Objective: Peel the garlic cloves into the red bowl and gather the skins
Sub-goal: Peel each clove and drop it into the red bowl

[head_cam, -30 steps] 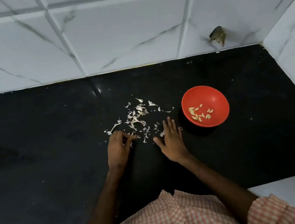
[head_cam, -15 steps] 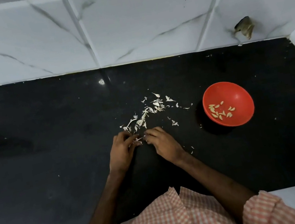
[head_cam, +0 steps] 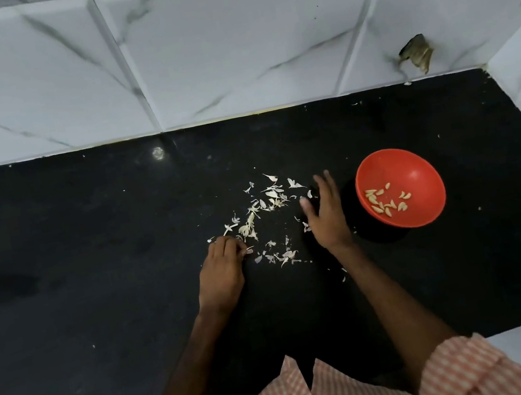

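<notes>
A round red plastic bowl [head_cam: 415,166] stands upright on the black bench [head_cam: 89,262], open side up. On its floor, towards its left wall, lie about a dozen small, pale peeled garlic cloves [head_cam: 388,201], loose and mostly apart. Left of the bowl, clear of its rim, thin whitish garlic skins [head_cam: 270,200] lie scattered flat in a loose arc, with a smaller patch to the bowl's lower left.

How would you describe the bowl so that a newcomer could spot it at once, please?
Start at the black counter below the white tiled wall. Toward its right end, just right of the right hand, sits the bowl. It is the only red, round thing there, holding peeled cloves.
</notes>
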`<state>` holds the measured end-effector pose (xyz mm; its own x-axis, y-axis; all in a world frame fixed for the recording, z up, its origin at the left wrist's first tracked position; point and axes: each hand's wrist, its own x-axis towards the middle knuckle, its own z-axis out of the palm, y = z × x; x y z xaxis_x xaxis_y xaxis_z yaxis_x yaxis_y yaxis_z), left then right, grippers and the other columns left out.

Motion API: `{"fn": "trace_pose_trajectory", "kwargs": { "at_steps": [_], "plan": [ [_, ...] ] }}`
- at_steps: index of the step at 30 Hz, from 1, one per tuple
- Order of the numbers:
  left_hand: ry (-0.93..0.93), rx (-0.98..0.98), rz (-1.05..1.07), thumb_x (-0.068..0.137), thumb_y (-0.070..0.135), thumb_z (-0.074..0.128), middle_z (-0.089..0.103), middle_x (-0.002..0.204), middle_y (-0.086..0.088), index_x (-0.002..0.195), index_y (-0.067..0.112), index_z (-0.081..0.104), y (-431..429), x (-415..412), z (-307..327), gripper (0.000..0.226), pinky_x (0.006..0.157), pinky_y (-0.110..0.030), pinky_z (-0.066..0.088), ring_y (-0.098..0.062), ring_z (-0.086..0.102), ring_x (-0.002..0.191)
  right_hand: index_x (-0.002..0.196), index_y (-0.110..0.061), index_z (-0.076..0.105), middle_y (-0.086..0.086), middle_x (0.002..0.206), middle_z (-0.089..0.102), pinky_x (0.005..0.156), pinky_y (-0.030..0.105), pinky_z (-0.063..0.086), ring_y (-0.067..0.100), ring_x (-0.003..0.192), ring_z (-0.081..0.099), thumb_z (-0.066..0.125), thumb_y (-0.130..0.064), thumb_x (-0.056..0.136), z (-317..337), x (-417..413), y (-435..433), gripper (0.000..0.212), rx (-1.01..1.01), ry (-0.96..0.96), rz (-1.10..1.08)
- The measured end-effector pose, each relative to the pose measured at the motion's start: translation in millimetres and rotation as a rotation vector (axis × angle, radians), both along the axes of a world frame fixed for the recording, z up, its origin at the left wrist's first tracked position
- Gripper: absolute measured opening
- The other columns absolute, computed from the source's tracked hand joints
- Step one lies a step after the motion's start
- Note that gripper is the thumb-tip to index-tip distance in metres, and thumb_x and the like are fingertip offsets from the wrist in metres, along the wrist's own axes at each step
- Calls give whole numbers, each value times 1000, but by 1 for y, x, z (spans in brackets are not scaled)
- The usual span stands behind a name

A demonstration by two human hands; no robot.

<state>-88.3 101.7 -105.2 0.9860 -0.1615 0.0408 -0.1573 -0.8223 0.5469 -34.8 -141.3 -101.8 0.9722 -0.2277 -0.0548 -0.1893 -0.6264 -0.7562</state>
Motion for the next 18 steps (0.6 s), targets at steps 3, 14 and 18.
{"fn": "trace_pose_trajectory", "kwargs": {
  "at_steps": [3, 14, 18],
  "plan": [
    [-23, 35, -33, 103, 30, 38, 56, 108, 0, 107, 16, 59, 4, 2, -3, 26, 78, -42, 54, -18, 53, 96, 161, -13, 11, 3, 169, 6, 126, 40, -3, 17, 156, -2, 46, -36, 106, 6, 26, 14, 70, -58, 131, 216],
    [-199, -234, 99, 101, 18, 57, 56, 129, 1, 116, 12, 65, 20, 1, 16, 18, 97, -26, 42, -7, 46, 116, 102, -11, 77, -1, 108, 70, 93, 29, 48, 15, 107, 59, 66, 2, 91, -13, -28, 63, 20, -17, -234, 192],
    [-12, -164, 122, 103, 35, 52, 33, 161, -2, 147, 9, 46, 28, 13, -2, 51, 119, -32, 25, -18, 28, 148, 100, -13, 78, -14, 96, 72, 86, 26, 54, 7, 93, 68, 73, -7, 88, 2, -29, 61, 14, 176, -169, 17]
  ]
}}
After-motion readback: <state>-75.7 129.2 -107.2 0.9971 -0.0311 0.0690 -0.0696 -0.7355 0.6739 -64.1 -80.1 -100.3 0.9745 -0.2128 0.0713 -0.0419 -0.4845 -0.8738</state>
